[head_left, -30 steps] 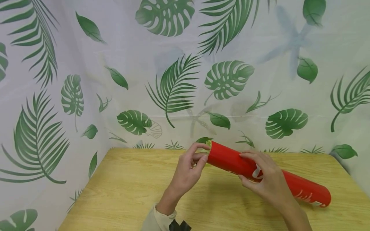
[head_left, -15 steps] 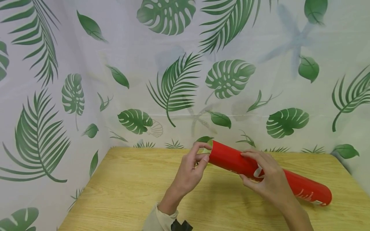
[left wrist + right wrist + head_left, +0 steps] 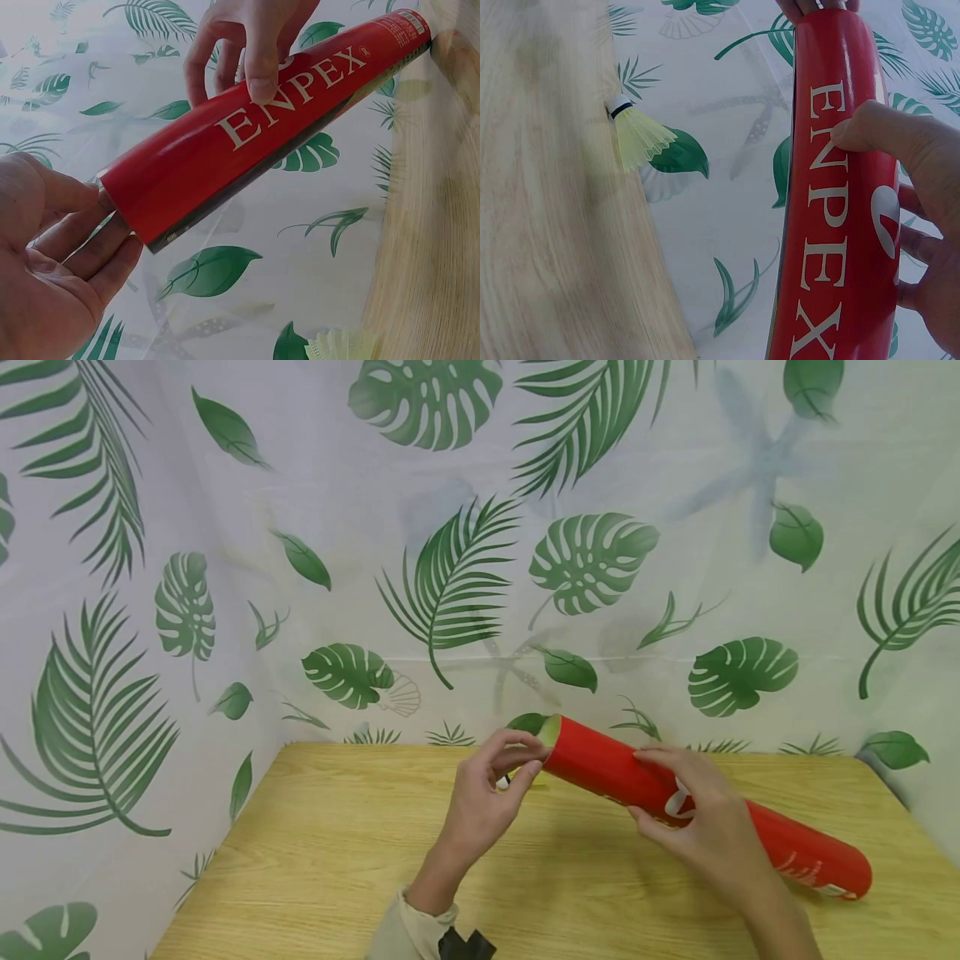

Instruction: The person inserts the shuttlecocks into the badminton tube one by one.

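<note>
A long red shuttlecock tube [image 3: 600,760] lettered ENPEX slants over the table, its open mouth raised at the left and its far end low at the right. My right hand [image 3: 701,810] grips it around the middle, thumb on the near side and fingers across the top. At the mouth is my left hand [image 3: 480,797]; its bent fingers [image 3: 90,240] reach to the rim and partly disappear behind it in the left wrist view. A yellow shuttlecock [image 3: 637,131] with a white base lies near the table's back edge, mostly hidden behind my left hand in the head view.
The wood-grain table [image 3: 315,843] runs beneath both hands. Behind it and along the left hangs a white sheet [image 3: 337,610] printed with green leaves.
The jagged yellow shuttlecock skirt seen at the tube's mouth a second ago is out of sight, and the tube's inner wall shows. The tube and right hand have shifted slightly right.
</note>
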